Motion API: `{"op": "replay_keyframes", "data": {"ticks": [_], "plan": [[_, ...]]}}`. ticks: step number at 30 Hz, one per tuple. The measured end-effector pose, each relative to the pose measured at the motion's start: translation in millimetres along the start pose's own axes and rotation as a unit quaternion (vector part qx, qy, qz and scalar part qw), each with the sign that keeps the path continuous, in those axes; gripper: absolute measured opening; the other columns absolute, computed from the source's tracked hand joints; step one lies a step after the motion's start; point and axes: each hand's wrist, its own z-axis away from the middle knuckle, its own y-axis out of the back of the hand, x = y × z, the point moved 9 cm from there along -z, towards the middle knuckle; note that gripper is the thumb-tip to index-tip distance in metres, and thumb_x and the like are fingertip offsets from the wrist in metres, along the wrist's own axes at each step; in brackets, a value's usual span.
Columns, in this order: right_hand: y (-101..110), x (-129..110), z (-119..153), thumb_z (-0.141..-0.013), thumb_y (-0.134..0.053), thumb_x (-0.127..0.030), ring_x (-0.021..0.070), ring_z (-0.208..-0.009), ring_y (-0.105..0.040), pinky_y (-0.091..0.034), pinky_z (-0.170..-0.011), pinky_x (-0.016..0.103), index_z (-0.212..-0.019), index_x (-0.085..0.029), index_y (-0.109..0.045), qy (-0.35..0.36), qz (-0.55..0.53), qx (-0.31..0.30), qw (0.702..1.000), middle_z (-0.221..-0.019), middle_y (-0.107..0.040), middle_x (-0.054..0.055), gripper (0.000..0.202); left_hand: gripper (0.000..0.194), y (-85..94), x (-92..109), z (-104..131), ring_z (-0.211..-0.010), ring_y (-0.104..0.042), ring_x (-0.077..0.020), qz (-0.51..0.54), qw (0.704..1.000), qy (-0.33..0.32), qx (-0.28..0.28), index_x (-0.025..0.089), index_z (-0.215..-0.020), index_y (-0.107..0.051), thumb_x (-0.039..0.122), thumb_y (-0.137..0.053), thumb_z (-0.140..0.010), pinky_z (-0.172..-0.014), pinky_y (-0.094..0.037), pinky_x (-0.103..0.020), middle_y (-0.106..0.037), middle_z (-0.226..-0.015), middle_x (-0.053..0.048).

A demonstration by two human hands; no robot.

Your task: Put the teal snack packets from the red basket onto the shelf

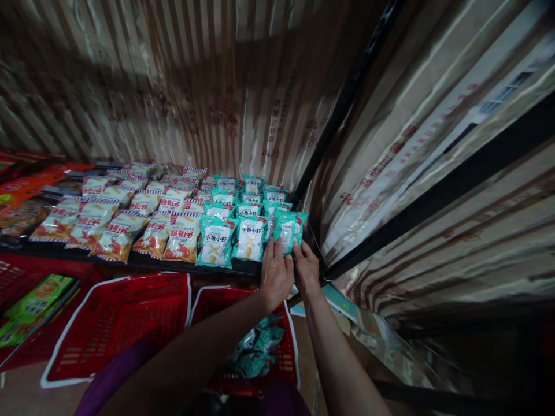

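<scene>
A teal and white snack bag (287,228) stands at the right end of the front row on the shelf. My left hand (276,271) is at its lower left, fingers pointing up against it. At its lower right, my right hand (306,266) touches the same bag, so it sits between both hands. Two more teal bags, one of them (215,241) further left, stand beside it, with rows of the same kind behind. More teal bags (255,352) lie in the red basket (288,346) below my forearms.
White and orange snack bags (117,234) fill the shelf's middle. Another red basket (125,315) is at the lower left, near green packages (39,297). A dark post (321,156) and striped sheeting (195,86) stand behind and right.
</scene>
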Motion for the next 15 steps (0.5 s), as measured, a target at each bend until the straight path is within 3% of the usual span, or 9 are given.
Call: {"op": "replay_keyframes", "data": {"ticks": [7, 15], "plan": [[-4.7, -3.6, -4.2, -0.072, -0.058, -0.055, 0.0242, -0.102, -0.061, -0.043, -0.094, 0.038, -0.115, -0.019, -0.065, 0.03, 0.087, -0.008, 0.996, -0.111, -0.069, 0.007, 0.057, 0.056, -2.6, -3.9, 0.2, -0.141, -0.022, -0.0278, -0.018, 1.0, 0.018, -0.013, 0.004, -0.14, -0.034, 0.026, -0.035, -0.088, -0.116, -0.021, -0.043, -0.026, -0.15, -0.02], [-7.2, -11.0, -7.0, -0.076, -0.05, -0.056, 0.0258, -0.106, -0.057, -0.039, -0.097, 0.041, -0.109, -0.017, -0.067, 0.115, 0.204, -0.001, 0.972, -0.112, -0.068, 0.012, 0.054, 0.054, -6.5, -3.9, 2.0, -0.142, -0.017, -0.0306, -0.033, 0.999, 0.011, -0.009, 0.002, -0.137, -0.037, 0.026, -0.032, -0.089, -0.116, -0.019, -0.045, -0.02, -0.152, -0.021]]}}
